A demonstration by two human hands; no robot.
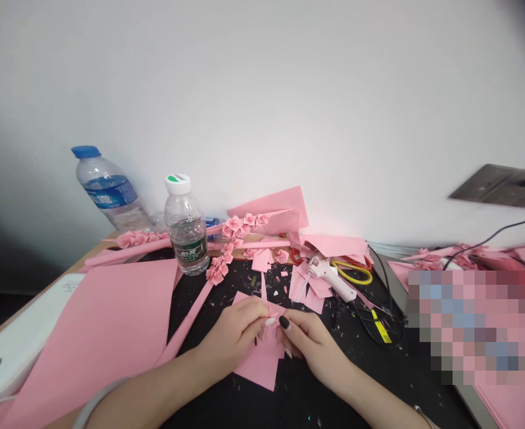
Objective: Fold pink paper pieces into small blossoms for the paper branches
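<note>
A white wall (262, 89) fills the upper half of the frame; below it, a black work mat (334, 387) littered w/ pink scraps. Lower left, a large pink paper sheet (101, 328) lies flat, its right edge beside a long pink strip (186, 325). Left-centre, two plastic water bottles: a blue-capped bottle (110, 190) leaning toward the wall, a white-capped bottle (185, 226) upright in front. Behind them, rows of pink paper roses (239, 226) on folded stems. Centre-right, a white glue gun (329, 275) rests on scraps, next to yellow-handled scissors (356, 273). A white device (16, 339) sits at far left edge.

Bottom centre, the left hand (235, 333) & right hand (309, 342) meet, fingertips together, both pinching a small pink paper piece (262, 357) that rests on the mat. Appears to be a folding or creasing step on the piece, prob. early in shaping it. Next move likely calls for a firm, precise pinch along the fold, keeping edges aligned.
</note>
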